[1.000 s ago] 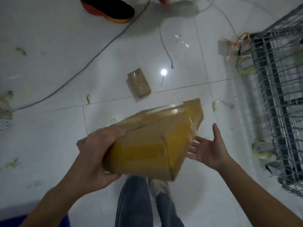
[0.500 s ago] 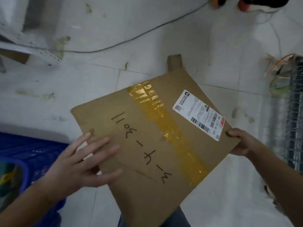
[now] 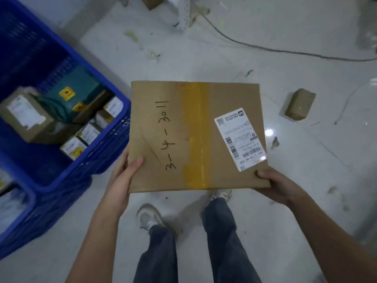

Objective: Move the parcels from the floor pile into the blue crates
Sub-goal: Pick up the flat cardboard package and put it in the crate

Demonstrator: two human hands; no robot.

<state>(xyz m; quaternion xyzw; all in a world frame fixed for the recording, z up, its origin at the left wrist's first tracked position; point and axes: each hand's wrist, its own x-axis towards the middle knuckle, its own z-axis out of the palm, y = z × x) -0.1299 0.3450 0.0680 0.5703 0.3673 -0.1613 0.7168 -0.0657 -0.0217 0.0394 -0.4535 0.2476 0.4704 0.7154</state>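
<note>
From the head camera, the flat brown cardboard parcel [image 3: 195,135], sealed with a strip of yellow tape and marked "3-4-3011" by hand, hides all fingers beneath it; only the thumbs show on its top face. The print on its white shipping label [image 3: 240,139] is too small to read. The left hand [image 3: 124,174] grips the near left edge, thumb curled over the top. The right hand [image 3: 275,183] pinches the near right corner, thumb just below the label. The parcel is held level above the white tiled floor [image 3: 265,58], just right of the blue plastic crate [image 3: 98,166], which is cut off at the left edge and holds blurred boxes. A small brown taped parcel [image 3: 299,107] lies on the floor, well apart.
</note>
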